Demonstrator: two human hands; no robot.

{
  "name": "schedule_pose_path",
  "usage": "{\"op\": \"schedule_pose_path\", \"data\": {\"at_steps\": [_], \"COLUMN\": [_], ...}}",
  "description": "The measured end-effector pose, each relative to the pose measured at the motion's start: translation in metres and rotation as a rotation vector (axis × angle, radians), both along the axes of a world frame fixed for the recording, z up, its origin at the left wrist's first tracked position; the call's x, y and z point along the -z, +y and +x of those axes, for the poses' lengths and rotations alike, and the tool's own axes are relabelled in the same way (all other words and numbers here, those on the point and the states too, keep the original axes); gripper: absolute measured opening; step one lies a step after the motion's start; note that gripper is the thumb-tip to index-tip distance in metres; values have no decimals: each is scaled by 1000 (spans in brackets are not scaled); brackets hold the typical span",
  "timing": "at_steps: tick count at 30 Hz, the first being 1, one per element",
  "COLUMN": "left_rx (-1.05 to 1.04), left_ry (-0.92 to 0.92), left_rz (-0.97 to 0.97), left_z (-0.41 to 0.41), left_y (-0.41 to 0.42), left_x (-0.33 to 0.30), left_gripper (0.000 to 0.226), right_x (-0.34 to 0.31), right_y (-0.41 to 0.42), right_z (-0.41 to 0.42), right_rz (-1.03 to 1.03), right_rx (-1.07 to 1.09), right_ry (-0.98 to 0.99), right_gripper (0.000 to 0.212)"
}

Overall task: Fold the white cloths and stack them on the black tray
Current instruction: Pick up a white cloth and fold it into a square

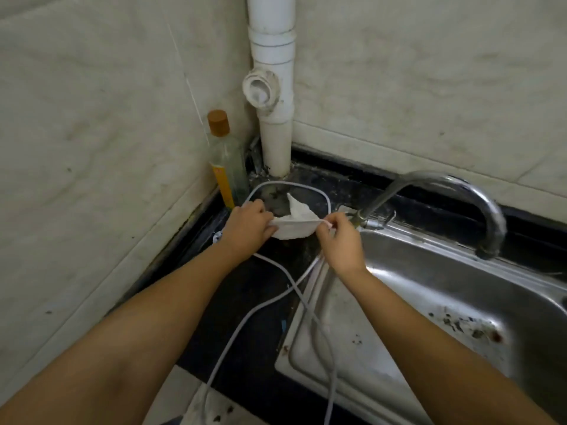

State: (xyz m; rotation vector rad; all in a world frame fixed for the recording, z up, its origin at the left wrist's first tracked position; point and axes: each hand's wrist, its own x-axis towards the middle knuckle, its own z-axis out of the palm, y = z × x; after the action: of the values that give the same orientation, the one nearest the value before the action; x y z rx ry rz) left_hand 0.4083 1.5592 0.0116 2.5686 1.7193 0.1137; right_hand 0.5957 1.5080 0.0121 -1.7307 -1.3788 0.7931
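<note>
Between the two hands, over the dark counter in the corner, hangs a white cloth (294, 226), stretched by its upper edge and sagging in a rounded fold below. One pointed flap of it stands up behind the edge, tilted toward the wall. The left hand (247, 230) grips the cloth's left end, fingers curled over the edge with the knuckles facing up. The right hand (340, 242) pinches the right end between thumb and fingertips, the other fingers curled in beside them.

Just beyond the hands a pale cable (288, 187) arcs over the black counter (254, 289), loops round behind the cloth, and runs back under both wrists toward the person, crossing itself below the hands. Past the left hand, against the wall, stands a glass bottle (225, 167) with a brown cap and a yellow label, upright. Behind it, in the corner, a white drain pipe (273, 87) rises from the counter, with a round capped branch facing outward. To the right of the right hand lies a steel sink (429, 280), its drainboard speckled with dirt, and a curved chrome tap (460, 191) bends over the basin from just beside the right fingers. Pale tiled walls (92, 118) close the corner on both sides.
</note>
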Motion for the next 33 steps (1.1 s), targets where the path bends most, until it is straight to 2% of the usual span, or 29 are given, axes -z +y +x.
{"op": "schedule_pose_path", "data": {"at_steps": [4, 8, 10, 13, 16, 21, 24, 29, 33], "left_rx": [27, 72, 95, 116, 110, 165, 231, 181, 157], "left_ry": [-231, -464, -576, -782, -960, -1044, -1046, -1147, -1220], "left_rz": [127, 167, 66, -188, -397, -656, -749, -816, -877], "left_z": [-1, 22, 47, 102, 174, 312, 404, 553, 633], "left_y": [-34, -77, -98, -136, -174, -233, -271, -317, -350], "left_x": [-28, -51, -61, -81, -92, -98, -103, -100, -90], "left_gripper": [26, 44, 47, 28, 25, 14, 19, 18, 13], "right_x": [-39, -67, -76, -87, -91, -95, -98, -106, -106], "right_y": [-48, -119, -156, -212, -268, -359, -405, -464, -506], "right_z": [24, 62, 87, 129, 180, 296, 381, 521, 600], "right_rz": [171, 298, 323, 332, 340, 341, 338, 303, 272], "right_rx": [182, 315, 374, 466, 584, 823, 917, 952, 922], "right_ry": [112, 121, 106, 81, 56, 73, 85, 146, 131], "right_gripper": [5, 8, 10, 14, 10, 10, 11, 12, 15]}}
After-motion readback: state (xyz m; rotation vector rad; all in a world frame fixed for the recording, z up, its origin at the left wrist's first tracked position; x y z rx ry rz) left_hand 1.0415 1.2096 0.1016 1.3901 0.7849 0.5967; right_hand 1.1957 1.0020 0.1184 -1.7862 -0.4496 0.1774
